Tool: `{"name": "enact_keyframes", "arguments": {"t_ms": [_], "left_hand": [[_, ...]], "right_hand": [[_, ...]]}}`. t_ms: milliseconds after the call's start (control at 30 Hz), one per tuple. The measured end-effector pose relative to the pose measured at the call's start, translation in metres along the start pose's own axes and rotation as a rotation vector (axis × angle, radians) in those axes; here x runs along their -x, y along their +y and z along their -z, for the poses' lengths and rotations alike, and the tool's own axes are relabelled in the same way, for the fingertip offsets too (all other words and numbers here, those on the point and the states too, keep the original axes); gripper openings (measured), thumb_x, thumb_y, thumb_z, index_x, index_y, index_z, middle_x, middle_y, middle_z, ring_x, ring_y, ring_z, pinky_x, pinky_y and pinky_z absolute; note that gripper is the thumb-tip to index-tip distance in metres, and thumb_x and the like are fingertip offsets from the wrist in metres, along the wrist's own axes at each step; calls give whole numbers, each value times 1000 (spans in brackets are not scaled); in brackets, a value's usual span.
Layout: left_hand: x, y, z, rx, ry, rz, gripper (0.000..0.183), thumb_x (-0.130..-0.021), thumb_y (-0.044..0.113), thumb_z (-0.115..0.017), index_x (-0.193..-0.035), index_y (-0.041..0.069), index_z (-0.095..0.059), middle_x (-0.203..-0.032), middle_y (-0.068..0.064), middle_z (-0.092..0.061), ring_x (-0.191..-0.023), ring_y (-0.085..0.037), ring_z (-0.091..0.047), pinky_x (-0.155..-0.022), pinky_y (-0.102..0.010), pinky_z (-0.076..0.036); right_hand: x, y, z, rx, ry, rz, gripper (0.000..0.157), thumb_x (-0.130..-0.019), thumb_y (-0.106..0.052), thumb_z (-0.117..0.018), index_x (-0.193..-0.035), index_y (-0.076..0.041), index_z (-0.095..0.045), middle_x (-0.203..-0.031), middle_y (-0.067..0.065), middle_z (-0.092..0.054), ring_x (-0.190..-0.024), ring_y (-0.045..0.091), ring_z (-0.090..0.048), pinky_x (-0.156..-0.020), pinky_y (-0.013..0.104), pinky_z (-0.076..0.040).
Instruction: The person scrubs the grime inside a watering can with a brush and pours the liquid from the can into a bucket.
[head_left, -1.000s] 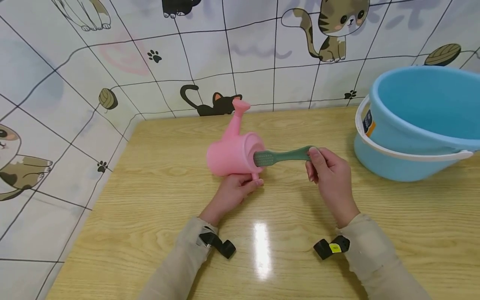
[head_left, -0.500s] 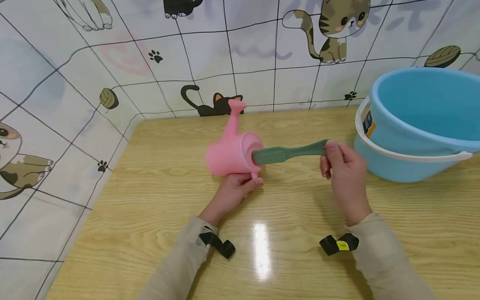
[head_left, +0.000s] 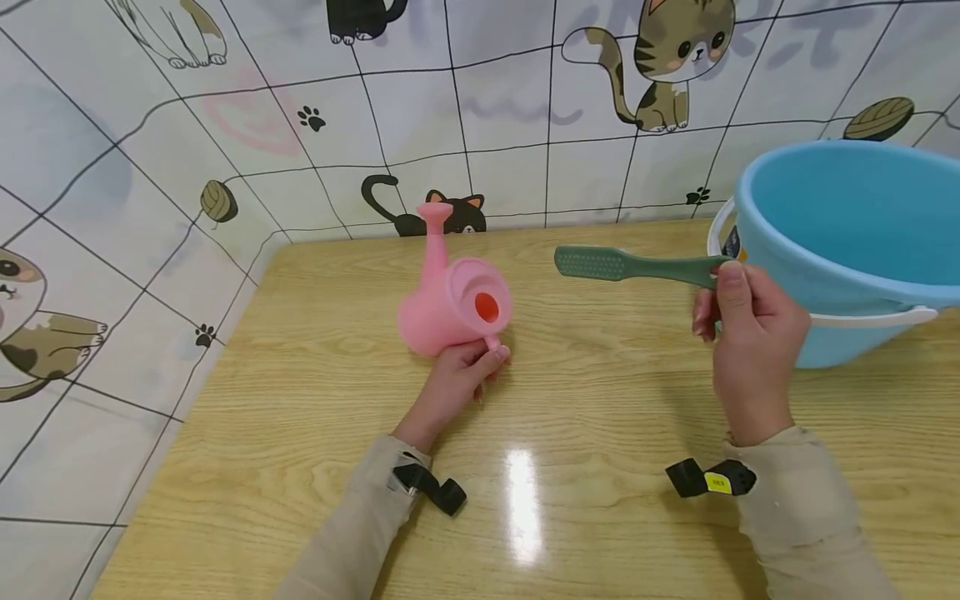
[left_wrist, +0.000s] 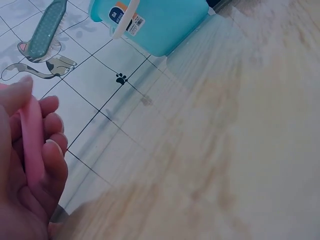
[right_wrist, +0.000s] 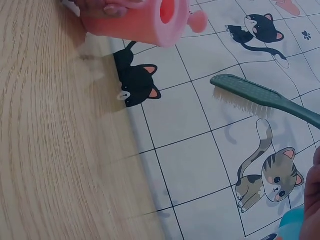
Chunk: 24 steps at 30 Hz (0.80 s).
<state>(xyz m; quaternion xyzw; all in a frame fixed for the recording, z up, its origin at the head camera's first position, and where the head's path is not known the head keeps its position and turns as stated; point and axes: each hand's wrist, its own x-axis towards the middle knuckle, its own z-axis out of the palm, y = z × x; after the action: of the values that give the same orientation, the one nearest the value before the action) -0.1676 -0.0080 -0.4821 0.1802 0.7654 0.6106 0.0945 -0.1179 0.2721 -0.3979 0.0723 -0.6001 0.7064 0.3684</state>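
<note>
My left hand (head_left: 453, 379) grips the handle of a pink watering can (head_left: 435, 317), tilted so its round opening faces right and its spout points to the wall. In the left wrist view, the fingers curl round the pink handle (left_wrist: 33, 145). My right hand (head_left: 753, 342) pinches the handle end of a green scrub brush (head_left: 600, 262), held above the table and apart from the can. Pale bristles (right_wrist: 240, 100) show under the brush head in the right wrist view. Only a small part of the right hand shows there.
A light blue bucket (head_left: 772, 250) with a white handle (head_left: 873, 319) stands at the right, partly behind my right hand. The wood table (head_left: 585, 400) meets a wall sheet (head_left: 510, 108) printed with cats and grid lines at the back and left.
The brush has come out of the can's opening and moved right and up with my right hand. The can has turned slightly, its spout swinging left and its opening showing more.
</note>
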Motion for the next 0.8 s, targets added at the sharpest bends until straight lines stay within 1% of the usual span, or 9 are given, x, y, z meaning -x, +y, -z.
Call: {"name": "enact_keyframes", "arguments": {"t_ms": [67, 133, 167, 267, 367, 433, 533, 633, 800], "left_hand": [[3, 8, 0, 14, 5, -5, 31, -91, 29, -52, -85, -1, -57, -70, -18, -49, -54, -30, -42, -41, -33, -41], [4, 10, 0, 27, 20, -8, 33, -91, 33, -50, -81, 1, -55, -69, -17, -48, -53, -30, -41, -41, -33, -41], [4, 10, 0, 37, 25, -7, 34, -92, 34, -50, -81, 2, -54, -69, -18, -47, -52, -30, -41, -41, -33, -41], [5, 11, 1, 66, 45, -11, 34, -92, 35, -48, -81, 3, -54, -65, -16, -45, -49, -28, -39, -39, -32, -39], [7, 16, 2, 89, 54, -29, 34, -94, 30, -46, -84, -1, -53, -64, -17, -43, -49, -30, -38, -38, -32, -38], [8, 17, 3, 98, 60, -35, 34, -94, 30, -46, -84, -2, -53, -64, -16, -43, -48, -28, -37, -37, -31, -37], [9, 16, 3, 103, 69, -28, 36, -94, 29, -46, -86, -5, -53, -64, -16, -43, -47, -26, -37, -36, -30, -37], [10, 16, 3, 97, 73, -32, 38, -93, 30, -47, -86, -6, -53, -64, -18, -42, -46, -25, -37, -36, -31, -37], [8, 16, 2, 81, 61, -54, 38, -93, 31, -46, -86, -5, -54, -63, -20, -41, -47, -31, -37, -35, -34, -37]], "right_hand": [[-1, 1, 1, 63, -12, -10, 31, -90, -12, -54, -78, 17, -52, -57, 14, -49, -48, 19, -42, -42, 20, -35], [-1, 1, 2, 160, -36, -24, 30, -90, -14, -53, -79, 14, -54, -58, 12, -50, -49, 18, -43, -43, 21, -35], [0, 1, 2, 230, -51, -32, 30, -90, -15, -53, -79, 12, -56, -59, 10, -51, -50, 17, -43, -44, 21, -35], [1, 3, 4, 425, -123, -49, 27, -91, -20, -52, -82, 4, -61, -62, 6, -53, -54, 16, -43, -48, 22, -35], [2, 8, 5, 585, -206, -26, 25, -91, -25, -51, -79, -6, -63, -63, 3, -54, -56, 13, -43, -50, 22, -35], [2, 12, 6, 640, -254, -7, 24, -91, -26, -52, -74, -11, -61, -64, 0, -54, -58, 11, -45, -53, 21, -35], [2, 19, 6, 704, -317, 32, 21, -90, -27, -53, -74, -16, -61, -63, -3, -54, -59, 7, -46, -53, 20, -35], [2, 23, 5, 754, -363, 83, 17, -90, -28, -54, -80, -17, -63, -63, -7, -54, -59, 4, -45, -51, 19, -34], [4, 25, 7, 855, -418, 154, 17, -91, -27, -53, -93, -16, -65, -64, -9, -53, -56, 1, -40, -48, 19, -30]]}}
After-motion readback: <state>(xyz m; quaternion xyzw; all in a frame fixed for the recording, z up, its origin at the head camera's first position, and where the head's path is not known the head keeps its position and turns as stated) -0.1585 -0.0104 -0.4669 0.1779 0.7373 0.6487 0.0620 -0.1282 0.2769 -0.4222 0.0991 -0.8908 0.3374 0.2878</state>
